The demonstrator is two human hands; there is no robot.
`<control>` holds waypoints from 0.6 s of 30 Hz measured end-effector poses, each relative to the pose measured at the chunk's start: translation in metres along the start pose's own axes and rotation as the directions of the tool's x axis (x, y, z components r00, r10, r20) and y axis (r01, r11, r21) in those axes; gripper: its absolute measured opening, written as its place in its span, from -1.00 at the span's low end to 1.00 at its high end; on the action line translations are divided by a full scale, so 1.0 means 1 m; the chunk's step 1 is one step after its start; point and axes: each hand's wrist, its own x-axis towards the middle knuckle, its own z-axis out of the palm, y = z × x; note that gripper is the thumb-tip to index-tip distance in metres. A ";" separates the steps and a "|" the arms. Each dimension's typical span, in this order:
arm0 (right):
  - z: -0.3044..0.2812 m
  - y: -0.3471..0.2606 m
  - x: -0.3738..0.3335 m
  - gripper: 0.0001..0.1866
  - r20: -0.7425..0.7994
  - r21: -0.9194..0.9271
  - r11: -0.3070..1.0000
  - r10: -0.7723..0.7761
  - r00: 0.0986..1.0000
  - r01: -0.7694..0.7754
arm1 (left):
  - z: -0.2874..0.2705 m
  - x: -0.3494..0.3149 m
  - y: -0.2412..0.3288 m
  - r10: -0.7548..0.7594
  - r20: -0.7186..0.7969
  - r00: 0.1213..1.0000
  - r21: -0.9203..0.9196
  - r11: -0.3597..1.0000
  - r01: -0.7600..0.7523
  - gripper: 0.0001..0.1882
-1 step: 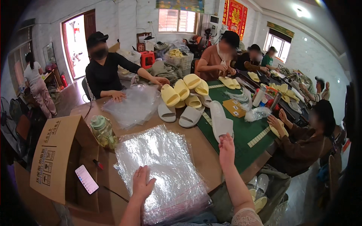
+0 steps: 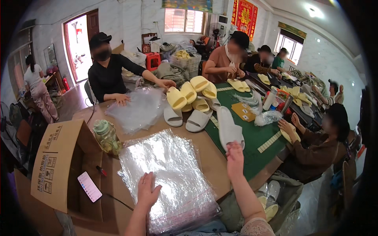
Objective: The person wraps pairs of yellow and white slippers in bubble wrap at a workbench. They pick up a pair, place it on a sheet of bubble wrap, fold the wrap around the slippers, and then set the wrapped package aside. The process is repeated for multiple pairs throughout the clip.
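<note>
While the left hand [image 2: 147, 191] is laid flat, fingers spread, on a stack of clear plastic bags [image 2: 169, 177], nothing is gripped by it; palm down, pressing the top bag. The stack is spread on the brown table [image 2: 212, 157] right in front of the wearer, its near edge hanging over the table's rim. The right hand [image 2: 235, 154] is stretched forward and closed on the heel end of a white slipper [image 2: 229, 128], which is lying on the green mat [image 2: 256, 135] just past the brown surface; fingers are wrapped over the slipper's edge, thumb side hidden.

An open cardboard box [image 2: 59, 157] is seen at the left, with a lit smartphone [image 2: 89, 186] resting on its flap. A green-capped glass jar [image 2: 105, 137] is stood between box and bag stack. A 2nd heap of clear bags [image 2: 136, 108] is held down by a person in black [image 2: 108, 72] across the table. Yellow slippers [image 2: 189, 92] are piled beyond it, with 2 white slippers [image 2: 185, 117] laid sole down beside them. More people are seated along the right side; a seated person in brown [image 2: 319, 149] is nearest. A white bottle [image 2: 270, 98] is stood on the green mat.
</note>
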 end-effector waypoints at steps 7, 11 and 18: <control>0.024 -0.007 -0.064 -0.51 0.309 -0.557 0.779 0.517 0.799 -0.288 | -0.002 0.000 0.004 0.011 -0.007 1.000 0.029 1.000 -0.011 -0.25; 0.007 0.000 -0.009 -0.60 0.381 -0.844 0.384 -0.063 0.922 0.375 | 0.001 0.001 -0.011 0.070 -0.019 0.997 0.023 0.997 -0.069 -0.25; -0.099 0.017 0.083 -0.33 0.512 -0.845 -0.211 -0.056 0.857 0.491 | 0.003 0.002 -0.003 0.048 -0.030 0.998 0.008 0.999 -0.048 -0.25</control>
